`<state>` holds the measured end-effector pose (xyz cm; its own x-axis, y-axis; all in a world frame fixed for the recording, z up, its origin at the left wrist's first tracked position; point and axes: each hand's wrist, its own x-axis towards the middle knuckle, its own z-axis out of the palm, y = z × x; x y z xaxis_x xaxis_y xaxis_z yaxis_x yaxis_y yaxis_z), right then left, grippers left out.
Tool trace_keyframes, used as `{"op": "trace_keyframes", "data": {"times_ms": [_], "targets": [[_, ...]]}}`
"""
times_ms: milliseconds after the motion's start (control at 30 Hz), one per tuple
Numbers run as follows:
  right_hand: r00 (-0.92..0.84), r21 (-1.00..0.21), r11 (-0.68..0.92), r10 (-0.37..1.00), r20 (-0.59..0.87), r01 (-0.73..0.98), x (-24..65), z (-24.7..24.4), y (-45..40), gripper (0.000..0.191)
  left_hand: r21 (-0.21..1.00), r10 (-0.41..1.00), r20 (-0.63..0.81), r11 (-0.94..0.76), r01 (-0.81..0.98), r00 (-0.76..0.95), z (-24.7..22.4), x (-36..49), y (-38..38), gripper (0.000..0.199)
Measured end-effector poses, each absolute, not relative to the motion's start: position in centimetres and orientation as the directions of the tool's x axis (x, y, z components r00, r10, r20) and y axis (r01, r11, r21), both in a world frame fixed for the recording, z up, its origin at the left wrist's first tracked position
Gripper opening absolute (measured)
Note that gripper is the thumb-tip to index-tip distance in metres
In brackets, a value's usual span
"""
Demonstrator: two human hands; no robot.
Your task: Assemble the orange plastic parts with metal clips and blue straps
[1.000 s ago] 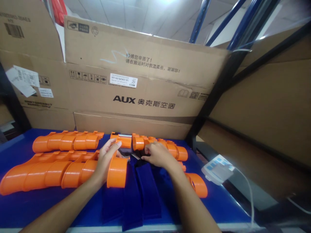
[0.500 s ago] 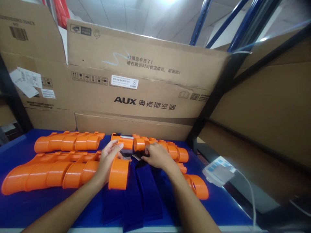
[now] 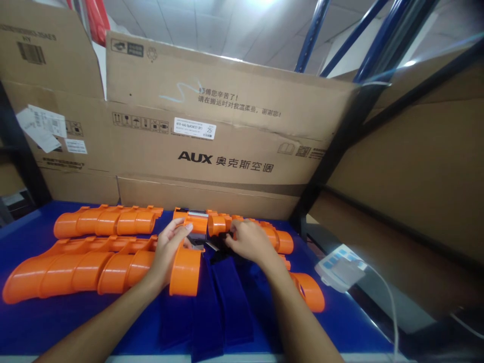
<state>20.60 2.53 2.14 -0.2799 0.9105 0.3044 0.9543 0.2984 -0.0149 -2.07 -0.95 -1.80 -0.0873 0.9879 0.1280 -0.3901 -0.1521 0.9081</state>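
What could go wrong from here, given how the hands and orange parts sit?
1. The left hand grips an orange ring right beside the front-left orange row, so turning the wrist might nudge that row.
2. The right hand is at some dark material with fingers partly hidden; a poor hold could go unnoticed.
3. The dark blue strips extend toward the person, so a forearm might drag them.

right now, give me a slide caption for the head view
Left hand holding a curved orange piece, right hand near blue strips, with an AUX cardboard panel behind.
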Motion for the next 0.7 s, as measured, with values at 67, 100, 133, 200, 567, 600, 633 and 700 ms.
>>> {"op": "trace_keyframes", "data": {"times_ms": [67,100,133,200,567,600,633,700], "targets": [[-0.235,-0.151,0.307,0.9,0.367,0.94,20.7,2.3,2.6,0.012,0.906,0.986,0.122,-0.157,-0.392,-0.115,-1.8,-2.1,-1.0,0.052],[-0.213,-0.235,0.327,0.888,0.407,0.915,20.7,2.4,2.6,0.011,0.904,0.984,0.119,-0.163,-0.396,-0.133,-1.8,-2.0,-1.0,0.053],[-0.19,-0.318,0.356,0.872,0.451,0.878,20.7,2.5,2.6,0.01,0.901,0.982,0.116,-0.168,-0.4,-0.151,-1.7,-2.0,-1.0,0.054],[-0.137,-0.452,0.424,0.829,0.542,0.785,20.6,2.5,2.5,0.011,0.897,0.98,0.104,-0.167,-0.409,-0.17,-1.7,-2.0,-1.0,0.054],[-0.175,-0.538,0.673,0.692,0.7,0.507,18.4,1.8,1.5,0.018,0.877,0.992,0.093,-0.122,-0.464,-0.085,-2.0,-1.1,-1.3,0.054],[-0.196,-0.525,0.678,0.689,0.698,0.514,18.3,1.8,1.4,0.017,0.878,0.992,0.107,-0.127,-0.461,-0.07,-2.0,-1.1,-1.3,0.053],[-0.213,-0.513,0.683,0.685,0.697,0.519,18.2,1.7,1.4,0.017,0.88,0.991,0.123,-0.133,-0.456,-0.052,-2.1,-1.1,-1.3,0.053],[-0.24,-0.495,0.698,0.674,0.699,0.518,18.1,1.6,1.4,0.018,0.884,0.988,0.151,-0.144,-0.446,-0.02,-2.2,-1.1,-1.2,0.052]]}}
